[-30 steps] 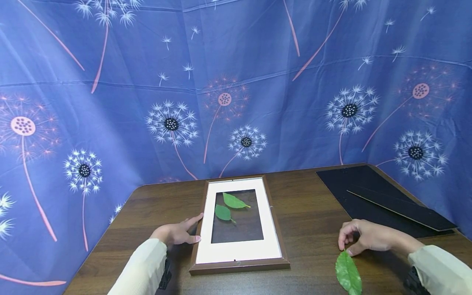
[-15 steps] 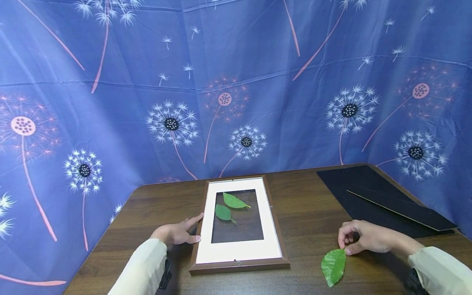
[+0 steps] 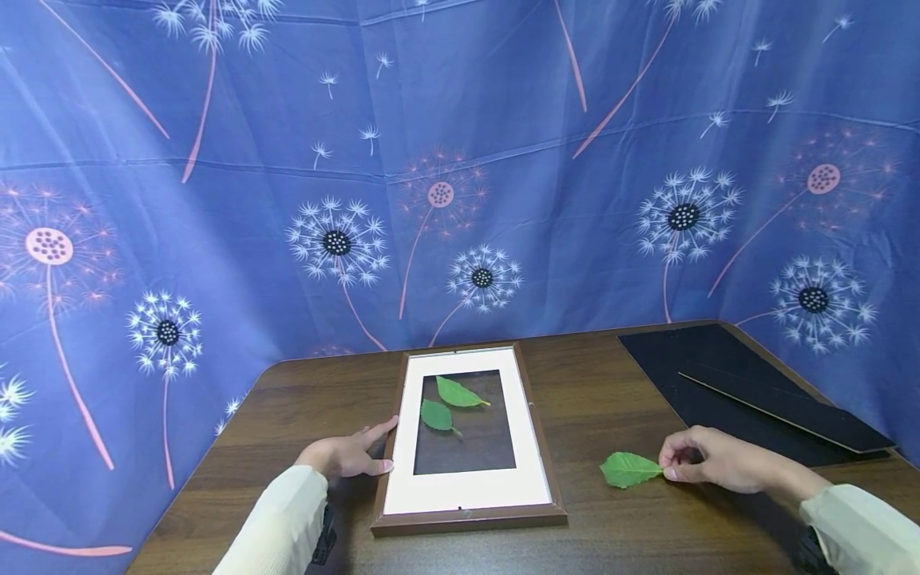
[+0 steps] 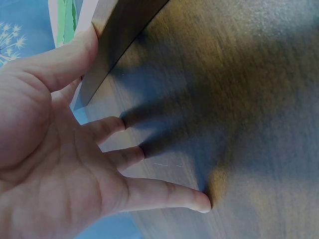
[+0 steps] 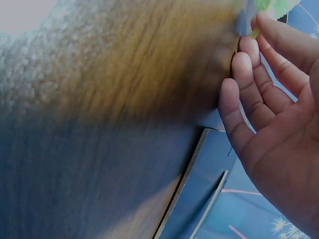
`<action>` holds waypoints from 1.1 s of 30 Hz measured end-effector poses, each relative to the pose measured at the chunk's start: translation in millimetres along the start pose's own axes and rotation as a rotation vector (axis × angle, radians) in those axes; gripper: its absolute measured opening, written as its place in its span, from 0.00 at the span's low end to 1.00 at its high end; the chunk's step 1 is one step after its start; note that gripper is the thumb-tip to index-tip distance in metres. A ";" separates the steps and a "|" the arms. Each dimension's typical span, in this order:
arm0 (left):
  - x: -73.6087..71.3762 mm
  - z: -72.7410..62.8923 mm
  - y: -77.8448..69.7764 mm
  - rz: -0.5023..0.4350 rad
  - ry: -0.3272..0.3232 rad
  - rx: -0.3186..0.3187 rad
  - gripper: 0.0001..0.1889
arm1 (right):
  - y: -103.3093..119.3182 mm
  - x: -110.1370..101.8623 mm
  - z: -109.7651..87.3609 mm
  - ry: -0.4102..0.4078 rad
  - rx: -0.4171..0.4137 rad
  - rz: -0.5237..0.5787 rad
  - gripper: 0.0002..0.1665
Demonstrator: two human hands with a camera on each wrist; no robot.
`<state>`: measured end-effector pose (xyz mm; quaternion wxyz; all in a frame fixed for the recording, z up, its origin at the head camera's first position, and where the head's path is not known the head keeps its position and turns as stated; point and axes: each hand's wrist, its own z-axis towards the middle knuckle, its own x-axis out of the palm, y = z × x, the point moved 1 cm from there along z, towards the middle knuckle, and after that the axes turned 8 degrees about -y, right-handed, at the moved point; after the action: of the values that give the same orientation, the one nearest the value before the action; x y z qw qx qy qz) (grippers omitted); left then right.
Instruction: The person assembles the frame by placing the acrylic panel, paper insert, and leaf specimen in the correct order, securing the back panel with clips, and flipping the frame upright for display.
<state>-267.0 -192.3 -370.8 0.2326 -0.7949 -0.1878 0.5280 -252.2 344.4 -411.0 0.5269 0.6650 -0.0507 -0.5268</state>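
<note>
Two leaves (image 3: 460, 392) inside frame (image 3: 470, 521) on table (image 3: 582, 375); right-hand grip (image 3: 726, 459) pinches third leaf (image 3: 628, 469) by stem, right of frame; left-hand grip (image 3: 345, 455), fingers spread, touches frame's left edge.

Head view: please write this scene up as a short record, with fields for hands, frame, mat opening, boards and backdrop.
Left hand: touching the left side of the brown frame
Right hand: pinching the held leaf by its stem
Frame: on the wooden table, with white mat
Mat opening: upper leaf, lower leaf, both green
Boards: large black board, narrow black board across it
Backdrop: blue, dandelion print
</note>
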 end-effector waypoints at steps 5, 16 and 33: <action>0.2 -0.1 -0.9 0.008 -0.004 -0.005 0.43 | 7.8 1.0 1.2 -0.049 0.067 -0.048 0.04; -0.2 -0.1 -0.8 0.007 0.000 0.003 0.43 | 13.5 2.9 5.9 -0.129 0.199 -0.121 0.04; 0.1 1.9 2.4 0.016 0.008 0.008 0.42 | 52.1 10.2 36.4 -0.343 0.120 -0.308 0.02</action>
<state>-268.5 -193.8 -372.9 0.2324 -0.7975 -0.1784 0.5274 -249.8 291.6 -374.3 0.3836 0.5959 -0.0688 -0.7021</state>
